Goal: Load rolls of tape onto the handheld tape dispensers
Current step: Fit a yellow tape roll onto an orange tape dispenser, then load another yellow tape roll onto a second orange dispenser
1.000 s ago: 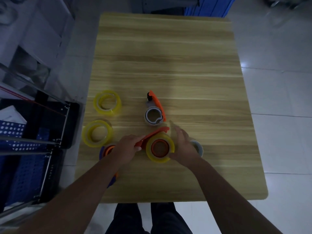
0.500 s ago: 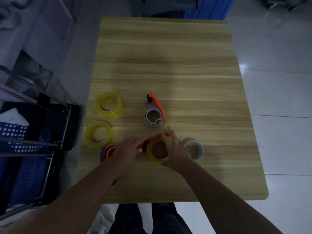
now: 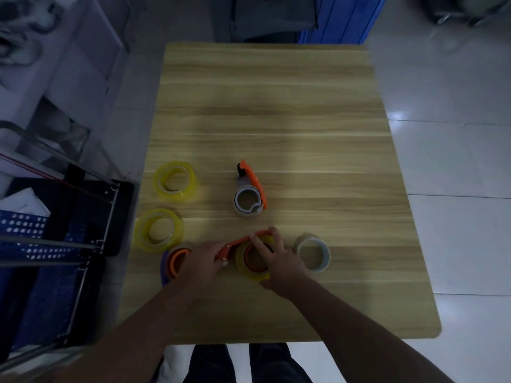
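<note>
An orange handheld dispenser lies near the table's front, with a yellow tape roll seated around its orange hub. My left hand grips the dispenser's handle end. My right hand rests on the yellow roll, fingers spread over its top. A second orange dispenser carrying a grey roll lies further back. A third dispenser, purple and orange, shows partly under my left wrist.
Two loose yellow rolls lie at the table's left. A pale grey roll lies right of my right hand. A blue metal cart stands against the wooden table's left edge.
My right hand has moved left from beside the yellow roll onto its top. My left hand has stayed on the dispenser's handle. The camera has tilted slightly.
</note>
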{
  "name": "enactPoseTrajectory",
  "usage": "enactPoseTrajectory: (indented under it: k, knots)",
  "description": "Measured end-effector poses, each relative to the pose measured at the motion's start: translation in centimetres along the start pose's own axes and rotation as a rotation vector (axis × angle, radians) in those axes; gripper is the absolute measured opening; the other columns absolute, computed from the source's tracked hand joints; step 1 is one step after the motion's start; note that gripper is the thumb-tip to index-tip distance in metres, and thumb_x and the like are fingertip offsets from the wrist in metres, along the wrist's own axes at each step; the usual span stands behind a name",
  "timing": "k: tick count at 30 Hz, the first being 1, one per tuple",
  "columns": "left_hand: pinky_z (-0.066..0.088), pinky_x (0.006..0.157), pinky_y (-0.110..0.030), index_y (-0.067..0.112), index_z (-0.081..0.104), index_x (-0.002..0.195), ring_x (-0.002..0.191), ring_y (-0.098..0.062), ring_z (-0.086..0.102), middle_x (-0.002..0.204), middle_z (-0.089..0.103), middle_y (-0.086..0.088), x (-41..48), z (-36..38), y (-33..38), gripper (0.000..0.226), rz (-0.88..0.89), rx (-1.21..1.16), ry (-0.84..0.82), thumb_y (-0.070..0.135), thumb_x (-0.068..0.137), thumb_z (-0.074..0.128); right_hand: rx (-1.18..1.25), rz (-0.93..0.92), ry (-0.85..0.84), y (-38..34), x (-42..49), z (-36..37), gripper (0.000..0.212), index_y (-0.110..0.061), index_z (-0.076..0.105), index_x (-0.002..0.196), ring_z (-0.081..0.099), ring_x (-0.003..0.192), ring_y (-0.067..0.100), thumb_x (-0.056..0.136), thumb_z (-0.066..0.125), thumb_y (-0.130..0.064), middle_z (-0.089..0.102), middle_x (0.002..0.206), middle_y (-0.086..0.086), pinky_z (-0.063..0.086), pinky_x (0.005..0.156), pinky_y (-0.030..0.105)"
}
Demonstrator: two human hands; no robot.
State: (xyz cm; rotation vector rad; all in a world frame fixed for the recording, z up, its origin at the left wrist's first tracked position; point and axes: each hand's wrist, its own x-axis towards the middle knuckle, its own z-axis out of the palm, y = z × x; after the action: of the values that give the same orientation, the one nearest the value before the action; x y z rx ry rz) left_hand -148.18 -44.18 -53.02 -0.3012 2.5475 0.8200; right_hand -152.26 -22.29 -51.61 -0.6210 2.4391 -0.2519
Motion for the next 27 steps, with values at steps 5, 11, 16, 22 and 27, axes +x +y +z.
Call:
enactPoseTrajectory:
  k: [5,11,16,22,27]
  knots:
    - [0.041,0.094,-0.030,0.022,0.050,0.134,0.114,-0.018,0.052,0.126,0.056,-0.002,0.9,-0.9,2.0,0.054,0.023,-0.012,0.022,0.028,0.084,0.069,0.012,0.011,0.047,1.6,-0.3,-1.5,0.123,-0.052,-0.016,0.143,0.052,0.120,0.035,0.071,0.082,-0.035,-0.017,0.160,0.008,0.057,0.076,0.038]
    - [0.046,0.088,-0.033,0.029,0.057,0.127,0.108,-0.018,0.057,0.120,0.060,0.003,2.7,-2.9,7.2,0.049,0.148,-0.096,0.119,0.026,0.080,0.073,0.071,0.042,0.191,5.4,-1.5,-5.5,0.123,-0.051,-0.007,0.145,0.053,0.120,0.032,0.063,0.084,-0.040,-0.011,0.157,0.000,0.055,0.087,0.038]
    - [0.045,0.095,-0.031,0.027,0.056,0.128,0.115,-0.017,0.056,0.124,0.061,0.001,6.8,-2.3,13.0,0.051,0.257,-0.173,0.101,0.023,0.080,0.072,0.117,0.141,0.286,10.2,-2.4,-8.7,0.120,-0.045,0.005,0.150,0.059,0.113,0.035,0.059,0.082,-0.035,-0.008,0.158,0.003,0.052,0.092,0.034]
    - [0.040,0.096,-0.030,0.023,0.053,0.132,0.119,-0.024,0.052,0.131,0.057,-0.006,11.1,2.6,19.3,0.050,0.287,-0.139,0.049,0.017,0.084,0.065,0.135,0.271,0.323,17.0,-3.0,-8.0,0.123,-0.043,0.010,0.150,0.062,0.105,0.035,0.056,0.090,-0.037,-0.004,0.155,-0.002,0.055,0.087,0.036]
    - [0.040,0.103,-0.034,0.019,0.051,0.133,0.124,-0.025,0.049,0.135,0.054,-0.008,12.6,7.3,21.4,0.050,0.242,-0.174,-0.043,0.013,0.085,0.063,0.159,0.351,0.281,20.6,-3.7,-5.7,0.122,-0.040,0.009,0.151,0.060,0.109,0.037,0.058,0.089,-0.034,-0.004,0.155,0.001,0.057,0.084,0.037]
